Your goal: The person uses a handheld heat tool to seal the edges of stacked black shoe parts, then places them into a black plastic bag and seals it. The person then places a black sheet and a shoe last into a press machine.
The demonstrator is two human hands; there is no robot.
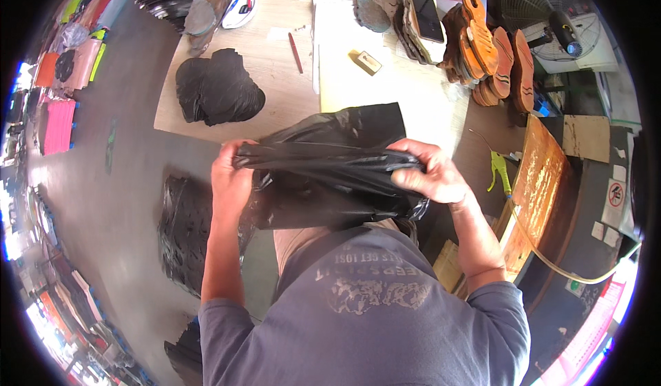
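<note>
A black plastic bag (310,196) spreads between my two hands over the table's near edge and my lap. My left hand (232,172) is closed on its left upper edge. On the right side, my right hand (432,174) pinches the gathered edge between thumb and fingers. The bag's upper part lies wrinkled on the table, and whatever may be inside it is hidden. Beyond my left hand sits a stack of black cut pieces (219,88) on the table.
A red pen (295,52), a small block (365,62) and a grey stone-like piece (371,13) lie on the table (279,103). Shoe soles (478,42) and a phone (425,15) stand far right, near a fan (540,7). A green air gun (498,171) hangs right. Black bags (184,227) stand left.
</note>
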